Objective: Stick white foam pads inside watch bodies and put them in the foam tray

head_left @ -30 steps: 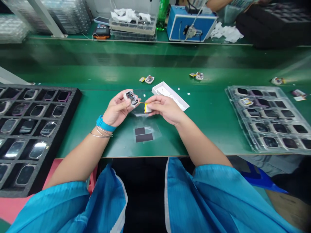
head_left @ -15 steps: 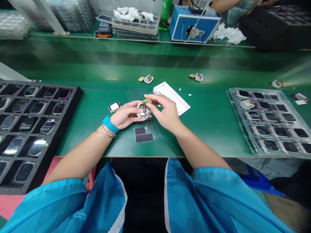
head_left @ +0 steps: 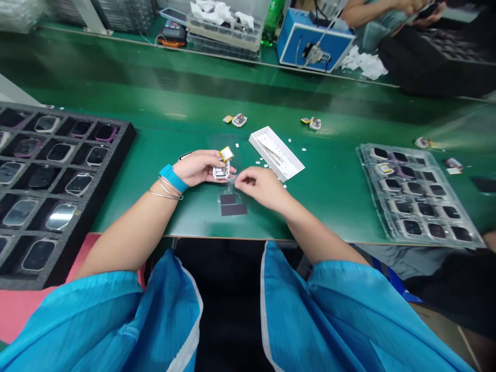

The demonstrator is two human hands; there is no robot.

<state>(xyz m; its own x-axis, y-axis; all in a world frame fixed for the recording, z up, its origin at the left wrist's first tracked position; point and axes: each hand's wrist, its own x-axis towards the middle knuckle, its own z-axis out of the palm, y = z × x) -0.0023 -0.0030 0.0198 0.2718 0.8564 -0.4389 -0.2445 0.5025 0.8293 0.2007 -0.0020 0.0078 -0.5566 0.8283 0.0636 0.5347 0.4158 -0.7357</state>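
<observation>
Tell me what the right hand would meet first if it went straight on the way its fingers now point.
Most likely the open smartwatch body held in the left hand, just ahead of the fingertips of the right hand. The left hand's fingers may come first; depth is hard to judge from this view.

You have no legible text anywhere in view. The yellow battery (head_left: 226,153) on the watch body (head_left: 221,171) in your left hand (head_left: 197,168) bears a label, but its print is too small to read. Across the bench from that battery, the blue instrument box (head_left: 314,40) and the green bottle (head_left: 272,20) show nothing you could read either; any marks on them are too small or blurred.
</observation>
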